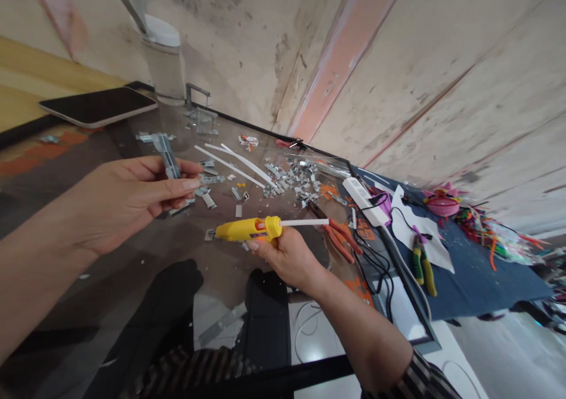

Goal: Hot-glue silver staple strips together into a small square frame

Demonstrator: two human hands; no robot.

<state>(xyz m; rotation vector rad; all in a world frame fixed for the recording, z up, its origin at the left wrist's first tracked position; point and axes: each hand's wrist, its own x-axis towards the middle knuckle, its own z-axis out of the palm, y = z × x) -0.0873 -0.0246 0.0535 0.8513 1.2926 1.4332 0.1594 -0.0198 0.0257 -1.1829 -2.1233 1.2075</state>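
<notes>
My left hand [137, 195] pinches a small grey slotted piece [167, 154] between thumb and fingers, raised above the glass tabletop. In my right hand [289, 254] is a yellow hot glue gun [250, 229], its nozzle pointing left, close to a small flat grey piece [209, 234] on the glass. A white glue stick [305, 222] juts from the gun's back end. Behind the hands lie white glue sticks [236, 163] and a heap of small grey pieces [296, 178]. A few more grey pieces [207, 198] lie just beside my left fingers.
Orange-handled pliers [340, 240] and black cables [375, 269] lie right of my right hand, near a white power strip [365, 201]. A tablet [99, 105] and a lidded bottle [164, 63] stand at the back left. Green-handled pliers [423, 266] rest on the blue surface [490, 281].
</notes>
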